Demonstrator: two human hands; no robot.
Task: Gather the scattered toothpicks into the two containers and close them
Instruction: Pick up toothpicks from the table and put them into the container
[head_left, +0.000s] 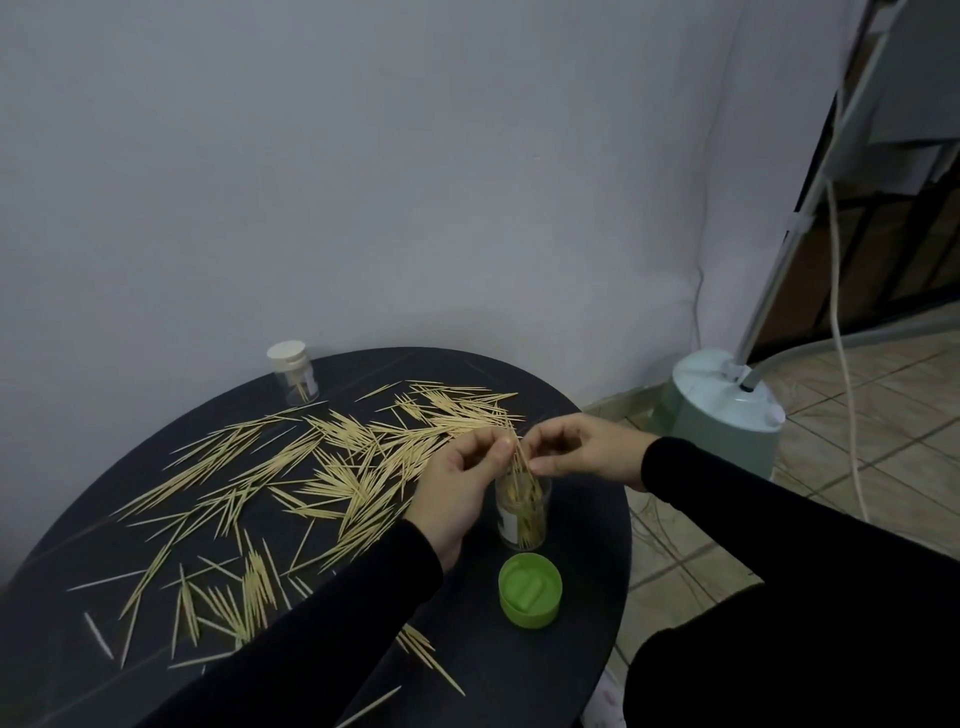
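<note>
Both hands work over the open clear container (522, 514), which stands upright near the right edge of the dark round tabletop (587, 587). The left hand (457, 488) and the right hand (582, 452) each have their fingers closed in a pinch on a small bundle of toothpicks (519, 462), whose lower ends already sit inside the container's mouth. The bundle stands nearly upright, long axis vertical with a slight lean, upper tips pointing up and away from the person.

The green lid (530, 590) lies off, just in front of the container. A second container (293, 374), white-capped, stands at the far edge, well apart. The bulk of the scattered toothpicks (291, 478) lies flat across the tabletop, mostly fanned along a left-to-right diagonal.

Risks noted: the container is light and close to the edge, so a sideways push from either hand could tip it and spill its contents. Toothpicks released at an angle may jam across the mouth or spring out. A sleeve (332, 623) resting over loose toothpicks could sweep some off the tabletop.
</note>
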